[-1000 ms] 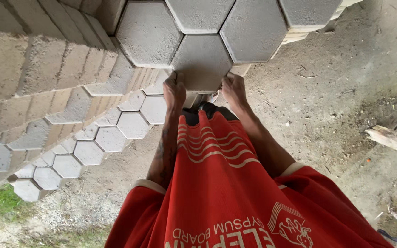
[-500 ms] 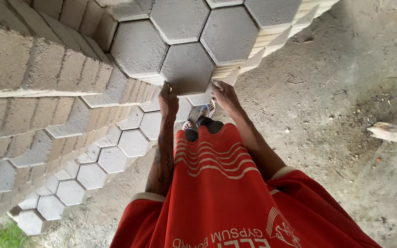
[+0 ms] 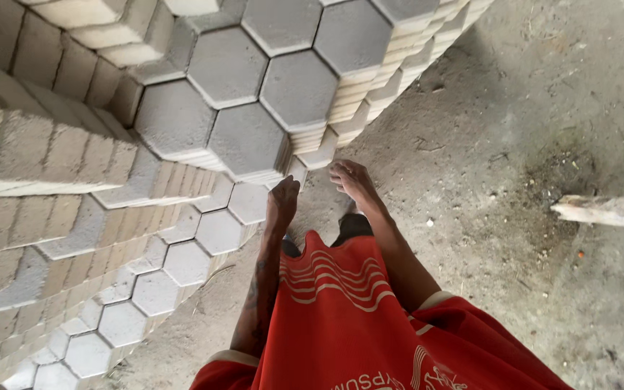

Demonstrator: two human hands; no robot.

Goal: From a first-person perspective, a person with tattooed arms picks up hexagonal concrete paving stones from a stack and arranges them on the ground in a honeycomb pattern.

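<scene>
My left hand [image 3: 282, 204] hangs empty just below the near edge of a grey hexagonal paving block [image 3: 248, 141], its fingertips close to the block's side. That block lies on top of a tall stack. My right hand [image 3: 352, 180] is also empty, with fingers loosely apart, to the right of the stack's corner over the dirt floor. Neither hand grips anything. My red shirt [image 3: 341, 310] fills the lower middle of the view.
More stacks of hexagonal blocks [image 3: 290, 79] rise at the back, and lower rows [image 3: 146, 289] step down at the left. A pale wooden stick [image 3: 604, 211] lies on the sandy floor [image 3: 507, 130] at the right.
Both hands were at the underside of the nearest hexagonal block. They have since come off it and drawn back, and the view has shifted back from the stack.
</scene>
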